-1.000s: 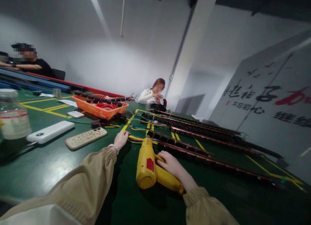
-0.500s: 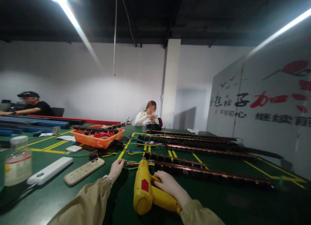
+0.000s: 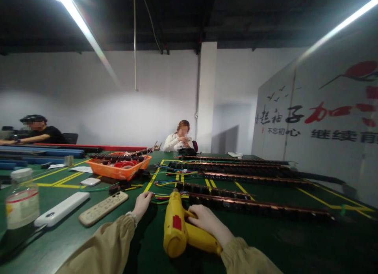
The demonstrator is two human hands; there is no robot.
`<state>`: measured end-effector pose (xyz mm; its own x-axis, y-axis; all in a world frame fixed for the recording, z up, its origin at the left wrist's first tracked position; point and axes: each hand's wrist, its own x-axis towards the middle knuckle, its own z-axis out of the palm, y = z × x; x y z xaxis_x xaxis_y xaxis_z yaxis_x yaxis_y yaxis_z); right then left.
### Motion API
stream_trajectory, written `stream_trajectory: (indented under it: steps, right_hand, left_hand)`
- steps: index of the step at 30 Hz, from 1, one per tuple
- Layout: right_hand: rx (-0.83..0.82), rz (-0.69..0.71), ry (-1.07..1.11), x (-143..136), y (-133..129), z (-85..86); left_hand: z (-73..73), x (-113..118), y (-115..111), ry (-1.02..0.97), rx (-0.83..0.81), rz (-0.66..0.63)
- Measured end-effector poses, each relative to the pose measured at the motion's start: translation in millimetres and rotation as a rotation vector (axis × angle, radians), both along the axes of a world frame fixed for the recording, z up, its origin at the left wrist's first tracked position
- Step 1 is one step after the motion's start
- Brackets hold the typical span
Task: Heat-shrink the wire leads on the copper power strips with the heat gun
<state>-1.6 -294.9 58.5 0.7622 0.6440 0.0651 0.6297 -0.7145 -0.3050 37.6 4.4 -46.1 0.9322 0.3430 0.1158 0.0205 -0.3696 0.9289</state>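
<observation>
My left hand is closed in a pinch at the ends of several coloured wires. These wires lead right to a long black strip with a copper-coloured edge, lying on the green table. My right hand is wrapped round the handle of a yellow heat gun. Its nozzle points away from me, close to the wires. The gun's body hides part of the wires and the near end of the strip.
More such strips lie behind. At left stand an orange basket of parts and a glass jar, with a beige remote control and a white power strip between. Two people sit beyond the table.
The view has shifted slightly. Both hands keep their holds, and the heat gun stays at nearly the same place by the wires.
</observation>
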Motion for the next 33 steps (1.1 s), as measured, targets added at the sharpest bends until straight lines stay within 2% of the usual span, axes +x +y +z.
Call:
stream_trajectory:
  steps: [5,10,14,21,29,33]
  right_hand:
    - [-0.010,-0.015,0.025,0,1,1.0]
    - [-0.054,-0.001,0.021,6,3,-4.6]
    - [-0.059,0.013,0.052,9,1,-8.6]
    - [-0.094,0.024,0.070,7,-2,-3.2]
    - [-0.090,0.073,0.088,7,6,-1.0]
    - [-0.084,0.086,0.102,8,15,-2.6]
  left_hand:
    - [-3.9,8,1,0.038,0.077,0.029]
    - [-17.5,17,3,0.015,0.046,0.004]
    - [-18.5,17,2,0.015,0.059,-0.022]
    - [-3.3,12,3,0.142,0.079,-0.060]
    - [28.0,3,-4,0.339,0.281,-0.009]
    - [33.7,-1,-7,0.349,0.316,0.000]
